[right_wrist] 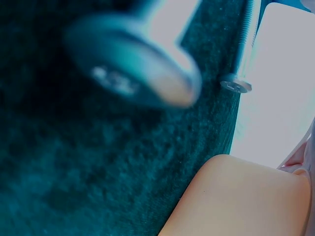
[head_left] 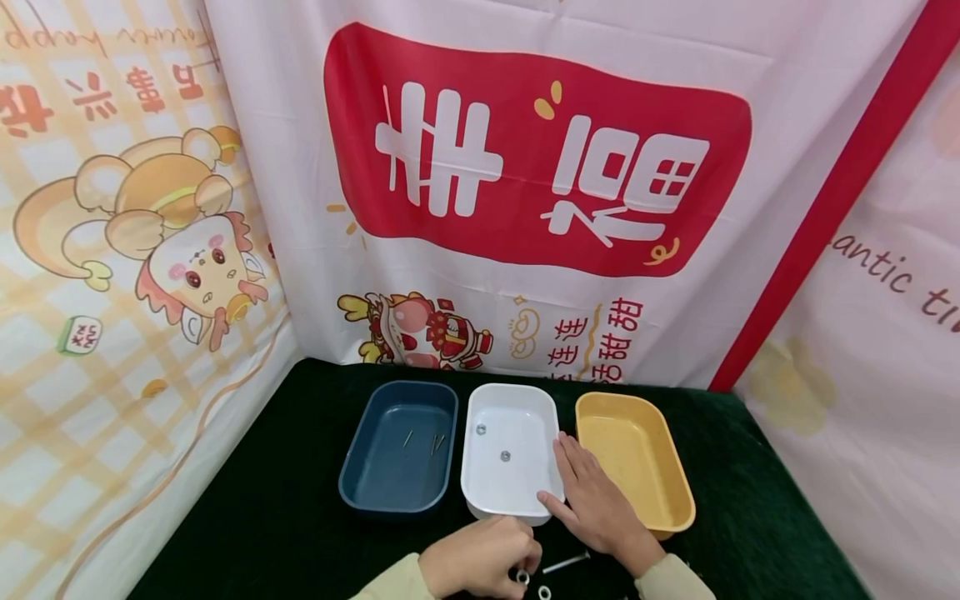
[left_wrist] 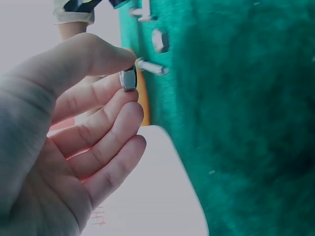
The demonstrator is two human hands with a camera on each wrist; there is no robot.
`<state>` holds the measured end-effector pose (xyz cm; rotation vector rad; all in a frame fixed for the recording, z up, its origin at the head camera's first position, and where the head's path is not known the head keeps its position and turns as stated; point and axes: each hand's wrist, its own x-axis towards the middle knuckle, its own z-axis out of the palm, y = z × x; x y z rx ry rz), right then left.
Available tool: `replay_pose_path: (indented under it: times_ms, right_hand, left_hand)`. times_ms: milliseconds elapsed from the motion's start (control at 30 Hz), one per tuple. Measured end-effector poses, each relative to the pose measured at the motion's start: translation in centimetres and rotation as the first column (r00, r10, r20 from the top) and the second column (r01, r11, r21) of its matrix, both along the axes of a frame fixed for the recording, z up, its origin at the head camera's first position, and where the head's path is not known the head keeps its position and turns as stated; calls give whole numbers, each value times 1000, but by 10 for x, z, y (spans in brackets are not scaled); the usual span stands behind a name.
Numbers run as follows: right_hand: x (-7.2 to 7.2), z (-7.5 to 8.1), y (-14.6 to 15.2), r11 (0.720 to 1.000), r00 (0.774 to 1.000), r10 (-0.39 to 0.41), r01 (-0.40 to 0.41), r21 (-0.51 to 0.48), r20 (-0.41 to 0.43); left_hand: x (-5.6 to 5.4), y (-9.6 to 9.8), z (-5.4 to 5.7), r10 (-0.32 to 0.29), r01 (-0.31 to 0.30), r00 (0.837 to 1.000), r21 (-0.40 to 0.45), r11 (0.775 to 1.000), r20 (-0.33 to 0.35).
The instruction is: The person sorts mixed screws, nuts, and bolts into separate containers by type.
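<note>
My left hand point(head_left: 483, 557) is low in front of the white tray point(head_left: 517, 496), pinching a hex nut point(left_wrist: 129, 79) between thumb and forefinger. In the left wrist view, the other fingers are loosely bent. My right hand point(head_left: 596, 504) rests on the white tray's right rim with its fingers extended. Two nuts point(head_left: 506, 456) lie inside that tray. On the green cloth between the hands are a bolt point(head_left: 566, 563) and another loose nut point(head_left: 544, 592). The right wrist view has a large blurred bolt head point(right_wrist: 133, 64) up close and a second bolt point(right_wrist: 238, 73) beyond it.
Left of the white tray stands a blue tray point(head_left: 393, 496) holding several thin screws point(head_left: 437, 443). A yellow tray point(head_left: 660, 467) is to the right, partly behind my right hand. Printed fabric walls point(head_left: 540, 317) enclose the dark green surface point(head_left: 285, 517) at the back and sides.
</note>
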<state>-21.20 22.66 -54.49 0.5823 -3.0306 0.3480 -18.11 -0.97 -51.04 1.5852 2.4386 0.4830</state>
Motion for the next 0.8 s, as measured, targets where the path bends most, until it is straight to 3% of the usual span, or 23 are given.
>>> replay_pose_path:
  times_ms: [200,433,800]
  right_hand:
    - [0,1,1,1000,1000,0,0,-2,3]
    - [1,1,0,1000,1000,2,-2,6,2]
    - [1,3,-1,1000,1000,-4,4,1,5]
  left_hand:
    - [-6,-3,25,-8,11,998,48,999,-61]
    - [-20,-12,53,76,-72,995,67,995,-58]
    - [-46,-22,79,182,-178,980,54,983,-80]
